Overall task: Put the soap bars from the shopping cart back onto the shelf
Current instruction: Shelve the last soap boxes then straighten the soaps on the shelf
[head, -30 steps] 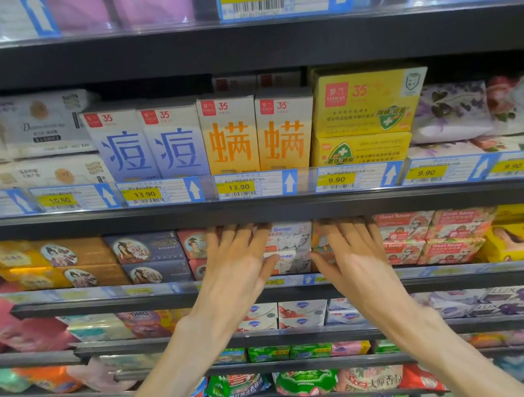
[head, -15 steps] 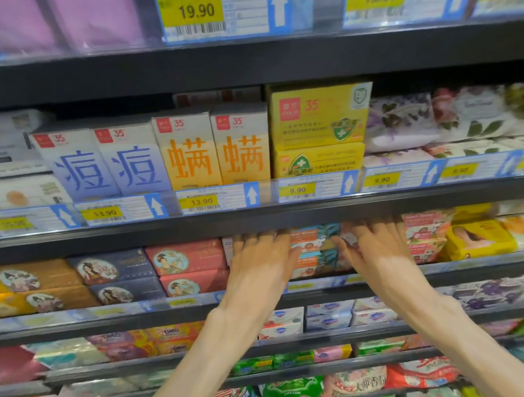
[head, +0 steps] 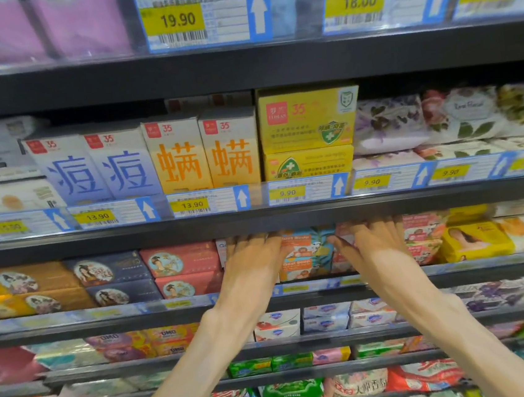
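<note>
Both my hands reach into the soap shelf (head: 73, 320). My left hand (head: 254, 263) lies flat against a white soap pack at the left side of a stack of orange and teal Goat Soap bars (head: 307, 255). My right hand (head: 376, 251) lies flat on the stack's right side, covering pink Goat Soap packs (head: 422, 239). The fingers look straight, with their tips hidden under the lip of the shelf above (head: 129, 236). Neither hand carries a bar. The shopping cart is out of view.
Red and dark blue portrait boxes (head: 177, 268) sit left of my hands, yellow packs (head: 475, 240) to the right. Tall blue and orange boxes (head: 178, 155) stand on the shelf above behind price tags. Lower shelves hold several more soap packs (head: 325, 319).
The view has shifted right and down a little. Both hands pushed deeper into the shelf and moved apart, uncovering the orange and teal Goat Soap stack between them.
</note>
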